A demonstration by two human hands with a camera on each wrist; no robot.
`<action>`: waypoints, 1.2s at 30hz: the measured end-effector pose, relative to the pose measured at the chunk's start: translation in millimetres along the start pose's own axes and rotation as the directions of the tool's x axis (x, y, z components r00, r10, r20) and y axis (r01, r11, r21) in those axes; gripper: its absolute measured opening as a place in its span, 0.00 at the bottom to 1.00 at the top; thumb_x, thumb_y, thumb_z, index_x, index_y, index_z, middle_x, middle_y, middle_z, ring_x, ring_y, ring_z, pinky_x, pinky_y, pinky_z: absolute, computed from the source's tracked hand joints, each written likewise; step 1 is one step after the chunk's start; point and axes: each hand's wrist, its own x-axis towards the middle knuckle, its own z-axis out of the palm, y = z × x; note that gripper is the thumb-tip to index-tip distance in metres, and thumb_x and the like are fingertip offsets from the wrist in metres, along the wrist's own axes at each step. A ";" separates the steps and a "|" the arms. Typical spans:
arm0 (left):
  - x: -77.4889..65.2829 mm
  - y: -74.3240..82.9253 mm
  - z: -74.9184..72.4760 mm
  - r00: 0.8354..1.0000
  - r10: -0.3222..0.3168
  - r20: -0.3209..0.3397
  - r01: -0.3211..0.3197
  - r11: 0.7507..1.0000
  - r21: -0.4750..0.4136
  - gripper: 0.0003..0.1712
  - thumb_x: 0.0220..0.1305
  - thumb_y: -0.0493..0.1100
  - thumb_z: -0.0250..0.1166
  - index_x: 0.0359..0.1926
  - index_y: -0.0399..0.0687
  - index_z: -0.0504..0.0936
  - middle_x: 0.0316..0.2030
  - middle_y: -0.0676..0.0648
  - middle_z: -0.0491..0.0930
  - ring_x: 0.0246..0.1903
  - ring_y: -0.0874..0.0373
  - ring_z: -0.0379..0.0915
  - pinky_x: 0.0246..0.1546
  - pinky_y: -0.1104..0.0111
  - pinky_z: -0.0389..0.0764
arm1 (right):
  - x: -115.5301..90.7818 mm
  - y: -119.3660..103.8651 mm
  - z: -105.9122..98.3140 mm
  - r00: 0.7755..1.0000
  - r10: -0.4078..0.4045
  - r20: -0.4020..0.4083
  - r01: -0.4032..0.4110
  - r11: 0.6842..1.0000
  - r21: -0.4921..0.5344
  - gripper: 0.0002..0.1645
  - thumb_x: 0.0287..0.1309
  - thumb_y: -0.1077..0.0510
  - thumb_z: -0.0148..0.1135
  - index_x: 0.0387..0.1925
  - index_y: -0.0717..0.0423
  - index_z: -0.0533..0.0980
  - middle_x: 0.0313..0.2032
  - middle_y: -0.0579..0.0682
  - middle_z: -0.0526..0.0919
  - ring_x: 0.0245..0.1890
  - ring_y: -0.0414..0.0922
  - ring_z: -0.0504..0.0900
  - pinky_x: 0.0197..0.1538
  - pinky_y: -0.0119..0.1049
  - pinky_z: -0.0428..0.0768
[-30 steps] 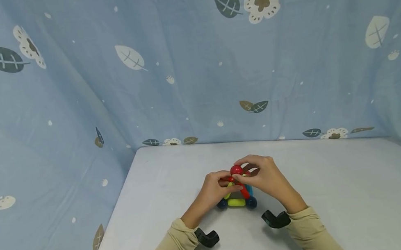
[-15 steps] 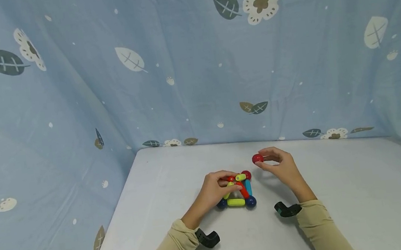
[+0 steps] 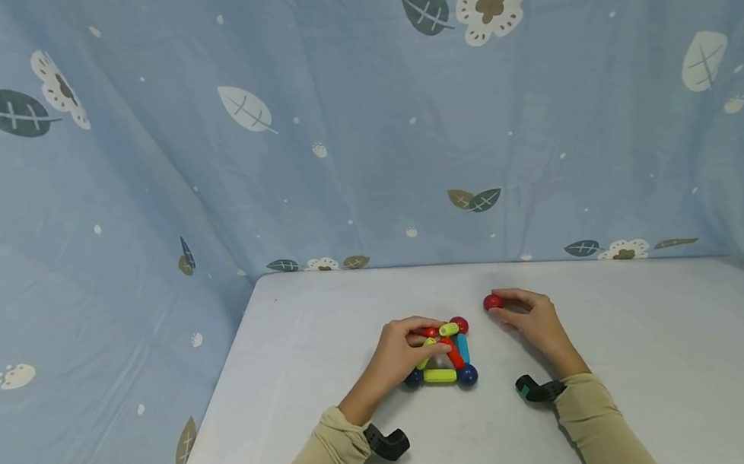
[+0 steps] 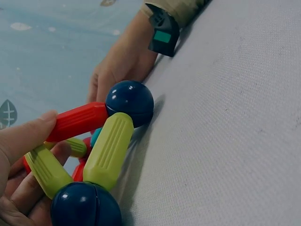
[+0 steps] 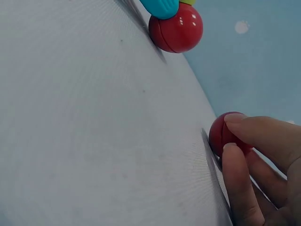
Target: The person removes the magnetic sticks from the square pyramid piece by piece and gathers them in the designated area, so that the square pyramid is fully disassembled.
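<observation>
A ball-and-rod toy frame stands on the table, with dark blue balls (image 4: 129,101) at its near corners and a yellow-green rod (image 3: 440,376) between them. At its far right corner sits a red ball (image 3: 458,325), joined to a light blue rod (image 3: 462,348). My left hand (image 3: 389,356) grips the upper part of the frame, its thumb at the end of a red rod (image 4: 77,121) and fingers behind a second yellow-green rod (image 4: 47,170). To the right of the frame, my right hand (image 3: 539,324) pinches a loose red ball (image 5: 230,134) between thumb and fingertips, close over the table.
The white table (image 3: 325,306) runs back to a blue patterned curtain (image 3: 358,111), which also hangs along the left side. Black camera mounts (image 3: 388,443) stick out from both wrists, low over the tabletop.
My right hand has carried the red ball from the top of the frame to the right and lowered it toward the table. My left hand keeps its grip on the frame.
</observation>
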 end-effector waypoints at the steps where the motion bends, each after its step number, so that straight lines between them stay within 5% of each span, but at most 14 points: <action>1: 0.1 0.0 0.0 1.000 0.000 -0.002 0.000 1.000 0.002 0.21 0.59 0.45 0.78 0.54 0.50 0.88 0.42 0.48 0.91 0.28 0.52 0.85 0.28 0.77 0.77 | 0.3 0.2 0.5 1.000 -0.004 -0.002 0.004 1.000 -0.001 0.28 0.63 0.55 0.73 0.62 0.58 0.80 0.64 0.61 0.80 0.62 0.51 0.78 0.42 0.24 0.84; 9: -1.0 2.2 -0.5 1.000 -0.004 0.000 0.004 1.000 0.003 0.21 0.59 0.45 0.78 0.54 0.51 0.88 0.42 0.46 0.90 0.26 0.61 0.82 0.28 0.78 0.77 | -1.8 -2.2 1.1 1.000 -0.005 0.004 0.005 1.000 -0.008 0.30 0.63 0.54 0.72 0.65 0.58 0.78 0.66 0.62 0.79 0.67 0.58 0.75 0.42 0.22 0.83; 13: -0.4 2.4 1.4 1.000 0.001 0.002 -0.001 1.000 -0.009 0.21 0.60 0.45 0.77 0.54 0.49 0.88 0.44 0.44 0.90 0.30 0.60 0.87 0.30 0.77 0.79 | -4.5 -7.6 -0.7 1.000 -0.014 -0.025 0.015 0.999 0.037 0.34 0.63 0.49 0.73 0.66 0.57 0.76 0.67 0.60 0.78 0.67 0.51 0.75 0.41 0.25 0.84; 18: 1.5 1.6 3.9 1.000 0.009 0.004 -0.009 1.000 -0.007 0.21 0.60 0.45 0.77 0.54 0.48 0.88 0.47 0.42 0.90 0.33 0.61 0.88 0.33 0.76 0.82 | -16.9 -29.5 2.6 0.975 -0.208 -0.075 0.214 0.972 0.092 0.32 0.60 0.58 0.75 0.64 0.61 0.77 0.65 0.61 0.79 0.60 0.33 0.76 0.32 0.29 0.84; 21: 2.2 1.2 4.2 1.000 0.023 -0.002 -0.023 1.000 -0.011 0.20 0.60 0.44 0.77 0.54 0.47 0.88 0.47 0.42 0.89 0.36 0.57 0.89 0.33 0.75 0.83 | -29.1 -38.2 12.8 0.940 -0.334 0.077 0.323 0.938 0.123 0.36 0.57 0.63 0.76 0.67 0.64 0.74 0.67 0.64 0.75 0.49 0.33 0.82 0.29 0.32 0.83; 24: 2.4 2.0 4.0 0.999 0.032 0.000 -0.032 0.999 -0.012 0.20 0.61 0.43 0.76 0.54 0.47 0.88 0.49 0.41 0.89 0.40 0.53 0.90 0.36 0.74 0.84 | -39.5 -36.4 24.5 0.906 -0.337 0.257 0.305 0.940 0.156 0.44 0.55 0.62 0.77 0.72 0.61 0.68 0.71 0.65 0.70 0.32 0.40 0.86 0.29 0.34 0.83; 26: 2.4 2.3 4.1 0.999 0.035 0.003 -0.035 0.999 -0.009 0.20 0.61 0.43 0.76 0.55 0.47 0.88 0.51 0.41 0.88 0.44 0.52 0.90 0.38 0.74 0.85 | -44.0 -31.6 30.1 0.897 -0.297 0.327 0.263 0.954 0.147 0.48 0.54 0.61 0.79 0.74 0.58 0.66 0.74 0.63 0.66 0.34 0.43 0.86 0.32 0.36 0.86; 31: 1.9 2.7 3.4 1.000 0.024 0.004 -0.024 1.000 0.005 0.21 0.61 0.44 0.76 0.56 0.47 0.87 0.52 0.41 0.87 0.45 0.52 0.89 0.39 0.74 0.85 | -45.7 -24.0 35.7 0.893 -0.269 0.360 0.248 0.963 0.105 0.52 0.50 0.56 0.82 0.75 0.51 0.67 0.78 0.58 0.60 0.66 0.54 0.69 0.40 0.34 0.86; 36: -3.1 5.4 -4.5 1.000 0.011 0.018 -0.012 0.997 0.081 0.32 0.61 0.47 0.76 0.66 0.49 0.80 0.61 0.43 0.83 0.48 0.54 0.88 0.45 0.72 0.86 | -44.4 -23.2 38.7 0.885 -0.280 0.371 0.263 0.960 0.096 0.50 0.50 0.54 0.82 0.74 0.49 0.68 0.79 0.58 0.60 0.68 0.59 0.67 0.40 0.34 0.87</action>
